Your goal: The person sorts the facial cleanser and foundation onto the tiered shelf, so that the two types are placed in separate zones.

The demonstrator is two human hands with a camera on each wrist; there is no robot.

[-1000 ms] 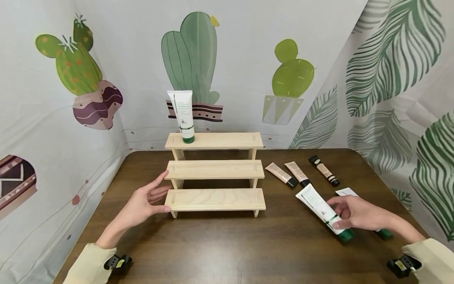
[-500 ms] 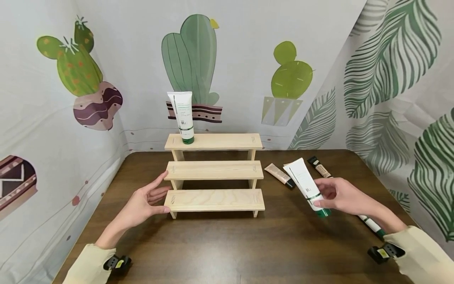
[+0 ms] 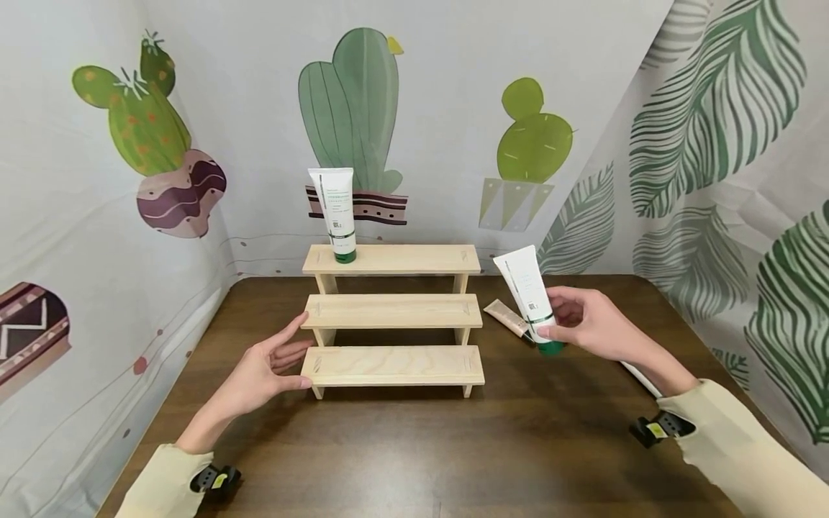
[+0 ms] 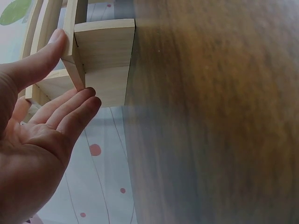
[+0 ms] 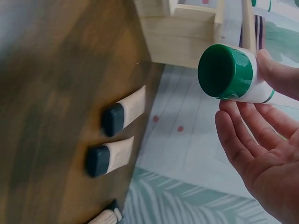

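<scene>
A white squeeze tube (image 3: 527,288) with a green cap is in my right hand (image 3: 586,324), pinched near its cap between thumb and fingers. It hangs above the table, cap down and slightly tilted, right of the three-step wooden shelf rack (image 3: 395,363). The right wrist view shows its green cap (image 5: 224,72) close up. My left hand (image 3: 259,370) touches the rack's left end, thumb at the bottom step and index fingertip at the middle step. Its fingers look fairly straight in the left wrist view. Another white squeeze tube (image 3: 337,212) stands cap down on the top step's left end.
Beneath the held tube lies a small beige tube (image 3: 506,316). The right wrist view shows two beige tubes with black caps (image 5: 133,106) and part of a third small tube (image 5: 106,217). One more white tube (image 3: 640,378) is mostly hidden under my right forearm. Patterned cloth hangs behind the table.
My right hand has lifted the white squeeze tube from the right of the table and carried it left and away from me, turning it more upright. My left hand stays at the rack.
</scene>
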